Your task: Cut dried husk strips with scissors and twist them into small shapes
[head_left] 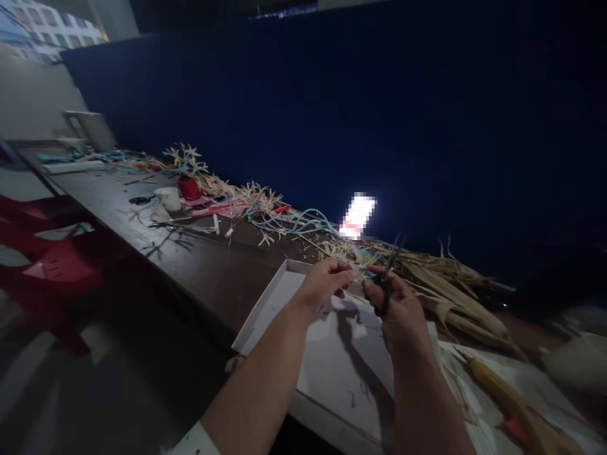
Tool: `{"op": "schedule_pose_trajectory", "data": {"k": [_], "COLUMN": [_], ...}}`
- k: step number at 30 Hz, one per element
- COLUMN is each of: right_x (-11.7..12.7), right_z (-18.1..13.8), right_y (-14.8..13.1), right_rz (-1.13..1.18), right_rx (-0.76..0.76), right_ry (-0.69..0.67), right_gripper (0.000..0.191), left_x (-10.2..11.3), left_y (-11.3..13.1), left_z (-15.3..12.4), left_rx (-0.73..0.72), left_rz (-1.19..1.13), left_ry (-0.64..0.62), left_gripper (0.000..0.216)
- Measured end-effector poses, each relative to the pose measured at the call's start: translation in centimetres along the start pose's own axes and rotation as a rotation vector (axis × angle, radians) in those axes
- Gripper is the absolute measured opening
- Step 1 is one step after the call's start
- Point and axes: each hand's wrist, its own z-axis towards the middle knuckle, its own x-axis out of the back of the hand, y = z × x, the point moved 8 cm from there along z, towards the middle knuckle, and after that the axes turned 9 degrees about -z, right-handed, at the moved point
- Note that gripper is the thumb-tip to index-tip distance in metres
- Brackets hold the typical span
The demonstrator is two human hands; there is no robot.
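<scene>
My right hand [403,306] is wrapped round a pair of scissors [385,297] with dark handles, the blades pointing up and away from me. Its thumb and forefinger come close to my left hand [327,281], which is closed in a pinch. A thin pale strip [360,275] shows between the two hands, small and partly hidden by the fingers. Both hands are above a shallow white box or lid [322,366], and their shadow falls across it. Just beyond the fingers lie pale shredded pieces [332,249] and a bundle of dried husk-like leaves [465,309].
Star-shaped pale flowers [258,196], blue cords [303,221], a red pot [190,188] and a white cup [168,199] stretch along the dark table [213,278]. A bright pixelated screen [358,215] stands behind. A yellow-handled tool [502,392] lies right; red chairs [61,265] stand left.
</scene>
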Motion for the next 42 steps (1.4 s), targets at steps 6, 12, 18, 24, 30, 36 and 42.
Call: {"op": "schedule_pose_trajectory", "data": {"k": [6, 12, 18, 24, 30, 36, 42], "right_x": [-0.9, -3.3, -3.3, -3.3, -2.8, -2.7, -2.8], "right_z": [-0.5, -2.1, -2.2, -2.1, -2.1, -2.2, -2.2], "right_y": [0.4, 0.3, 0.0, 0.3, 0.7, 0.2, -0.1], "right_rz": [-0.109, -0.342, -0.487, -0.518, -0.520, -0.536, -0.554], "right_rx": [-0.095, -0.216, -0.203, -0.160, -0.186, -0.185, -0.158], "right_ry": [-0.091, -0.367, -0.396, -0.429, -0.434, -0.430, -0.418], "right_gripper": [0.047, 0.052, 0.055, 0.055, 0.056, 0.053, 0.053], "left_x": [1.2, 3.9, 4.1, 3.9, 3.7, 3.6, 3.6], "left_y": [0.2, 0.8, 1.0, 1.2, 1.6, 1.8, 1.7], "left_z": [0.5, 1.2, 1.1, 1.1, 0.8, 0.7, 0.9], "left_rx": [-0.032, -0.115, -0.117, -0.097, -0.085, -0.084, -0.097], "left_rz": [-0.099, -0.173, -0.172, -0.187, -0.203, -0.215, -0.209], "left_ry": [0.110, 0.289, 0.293, 0.262, 0.244, 0.235, 0.215], "left_gripper": [0.026, 0.025, 0.027, 0.027, 0.028, 0.030, 0.032]}}
